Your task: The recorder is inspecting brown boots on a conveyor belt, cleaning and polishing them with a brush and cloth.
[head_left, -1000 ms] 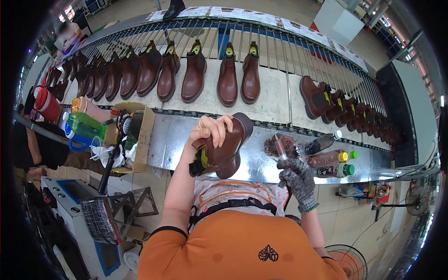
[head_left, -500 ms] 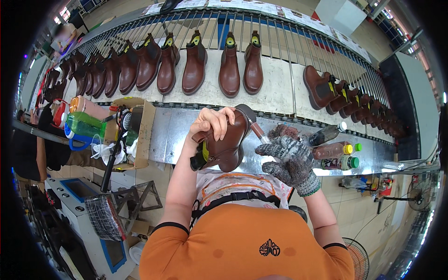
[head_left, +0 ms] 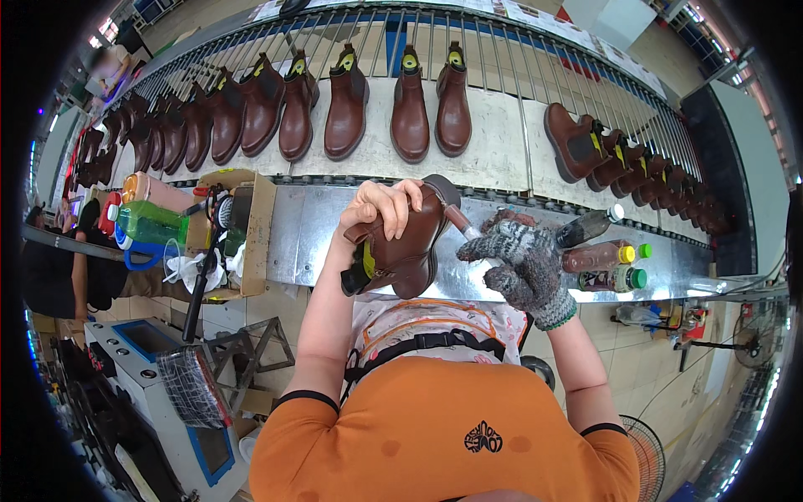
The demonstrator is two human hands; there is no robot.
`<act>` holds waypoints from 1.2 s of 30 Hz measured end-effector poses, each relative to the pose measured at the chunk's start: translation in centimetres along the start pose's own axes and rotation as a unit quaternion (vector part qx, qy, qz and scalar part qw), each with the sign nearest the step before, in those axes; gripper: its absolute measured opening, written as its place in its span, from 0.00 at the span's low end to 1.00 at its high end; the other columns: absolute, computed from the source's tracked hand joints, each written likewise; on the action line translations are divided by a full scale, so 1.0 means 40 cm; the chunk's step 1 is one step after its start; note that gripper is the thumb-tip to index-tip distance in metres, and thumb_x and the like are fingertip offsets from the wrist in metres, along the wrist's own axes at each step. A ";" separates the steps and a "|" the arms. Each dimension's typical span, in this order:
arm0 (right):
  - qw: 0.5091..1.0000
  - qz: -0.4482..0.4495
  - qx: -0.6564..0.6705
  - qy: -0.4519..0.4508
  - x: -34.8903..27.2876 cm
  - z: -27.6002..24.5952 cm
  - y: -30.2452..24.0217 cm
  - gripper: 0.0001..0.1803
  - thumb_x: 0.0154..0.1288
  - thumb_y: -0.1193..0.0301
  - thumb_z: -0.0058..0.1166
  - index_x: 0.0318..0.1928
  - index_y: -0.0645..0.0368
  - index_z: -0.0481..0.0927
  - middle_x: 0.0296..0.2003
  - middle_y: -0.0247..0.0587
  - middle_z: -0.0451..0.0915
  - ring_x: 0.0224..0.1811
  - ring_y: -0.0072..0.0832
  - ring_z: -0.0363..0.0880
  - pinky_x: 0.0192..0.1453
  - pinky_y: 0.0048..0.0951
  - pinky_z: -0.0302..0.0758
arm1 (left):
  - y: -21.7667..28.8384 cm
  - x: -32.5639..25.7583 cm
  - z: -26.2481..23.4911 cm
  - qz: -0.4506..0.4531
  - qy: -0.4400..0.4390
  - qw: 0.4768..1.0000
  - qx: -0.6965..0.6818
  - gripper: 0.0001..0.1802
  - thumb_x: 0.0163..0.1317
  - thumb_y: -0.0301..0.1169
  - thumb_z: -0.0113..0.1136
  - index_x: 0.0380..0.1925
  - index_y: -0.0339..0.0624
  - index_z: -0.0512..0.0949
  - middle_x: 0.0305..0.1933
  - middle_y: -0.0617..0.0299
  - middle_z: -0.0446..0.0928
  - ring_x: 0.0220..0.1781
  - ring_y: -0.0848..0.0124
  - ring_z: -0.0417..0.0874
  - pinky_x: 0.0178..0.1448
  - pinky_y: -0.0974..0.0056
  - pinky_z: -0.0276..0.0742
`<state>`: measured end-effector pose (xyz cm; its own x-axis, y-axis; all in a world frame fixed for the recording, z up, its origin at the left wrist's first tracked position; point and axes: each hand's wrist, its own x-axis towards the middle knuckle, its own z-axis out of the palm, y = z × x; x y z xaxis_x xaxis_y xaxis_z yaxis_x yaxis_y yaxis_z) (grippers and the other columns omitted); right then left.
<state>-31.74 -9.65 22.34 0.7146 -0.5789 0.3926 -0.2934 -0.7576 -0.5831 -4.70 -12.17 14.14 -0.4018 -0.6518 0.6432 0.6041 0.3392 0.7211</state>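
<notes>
A brown leather ankle boot (head_left: 410,243) with a yellow-lined opening is tilted on its side above the bench. My bare left hand (head_left: 381,211) is closed over its upper, fingers curled on the leather. On my right hand (head_left: 523,266) is a grey knitted glove with brown stains. Its fingers are closed around a slim applicator with a brown body (head_left: 458,219) and a pale band; whether it is a brush or a tube I cannot tell. The applicator's end meets the boot beside the sole edge.
Rows of brown boots (head_left: 345,117) stand on the white conveyor (head_left: 493,142) beyond the metal bench (head_left: 314,226). Several bottles, one with a yellow cap (head_left: 598,257), are at the right. A cardboard box (head_left: 261,238) and a green jug (head_left: 150,224) stand at the left.
The boot and my left hand have shifted slightly upward and tilted. My gloved right hand has turned a little, with the applicator still against the sole edge. The conveyor boots have drifted slightly in view.
</notes>
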 end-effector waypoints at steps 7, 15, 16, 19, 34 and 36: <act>1.000 0.012 -0.023 -0.016 -0.001 -0.003 0.017 0.14 0.51 0.57 0.57 0.38 0.44 0.84 0.28 0.34 0.77 0.31 0.34 0.76 0.38 0.34 0.70 | -0.008 0.010 0.001 0.032 -0.001 0.999 0.007 0.27 0.61 0.49 0.49 0.11 0.44 0.77 0.17 0.64 0.75 0.36 0.68 0.71 0.55 0.60 0.57; 0.998 0.035 0.049 -0.003 0.016 0.032 0.018 0.12 0.50 0.60 0.56 0.36 0.44 0.84 0.27 0.34 0.76 0.32 0.33 0.76 0.38 0.34 0.70 | -0.010 -0.025 -0.046 0.038 0.028 0.999 0.005 0.28 0.62 0.50 0.46 0.10 0.44 0.76 0.16 0.63 0.74 0.35 0.69 0.69 0.55 0.61 0.57; 0.998 0.035 0.051 -0.006 0.016 0.043 0.019 0.12 0.50 0.60 0.56 0.36 0.44 0.84 0.27 0.34 0.76 0.32 0.33 0.76 0.38 0.34 0.70 | -0.010 -0.036 -0.057 0.038 0.031 0.999 0.005 0.28 0.62 0.50 0.46 0.10 0.44 0.76 0.16 0.63 0.74 0.35 0.69 0.69 0.55 0.61 0.57; 0.998 0.043 0.038 0.000 0.014 0.096 0.036 0.13 0.50 0.59 0.55 0.37 0.44 0.84 0.28 0.36 0.76 0.32 0.34 0.76 0.37 0.35 0.69 | -0.006 -0.052 -0.074 0.026 0.055 0.998 -0.021 0.30 0.64 0.53 0.43 0.12 0.46 0.76 0.19 0.65 0.75 0.44 0.66 0.66 0.64 0.57 0.50; 1.000 0.007 -0.018 0.003 0.038 0.295 0.116 0.19 0.59 0.57 0.39 0.36 0.47 0.84 0.34 0.36 0.81 0.32 0.37 0.76 0.36 0.36 0.71 | -0.003 -0.146 -0.168 0.080 0.246 0.961 -0.097 0.32 0.68 0.51 0.36 0.13 0.45 0.75 0.19 0.64 0.71 0.45 0.65 0.69 0.66 0.57 0.51; 1.000 -0.001 -0.006 0.011 0.041 0.303 0.112 0.19 0.59 0.57 0.39 0.36 0.48 0.84 0.33 0.36 0.81 0.32 0.37 0.75 0.36 0.36 0.71 | -0.003 -0.159 -0.180 0.086 0.245 0.959 -0.111 0.32 0.68 0.52 0.35 0.13 0.45 0.75 0.20 0.64 0.71 0.46 0.65 0.68 0.67 0.57 0.51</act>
<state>-24.20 -10.35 11.74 0.7014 -0.5838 0.4090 -0.2999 -0.7622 -0.5737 2.74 -12.96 8.11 0.0564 -0.8581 0.5104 0.7862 0.3533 0.5071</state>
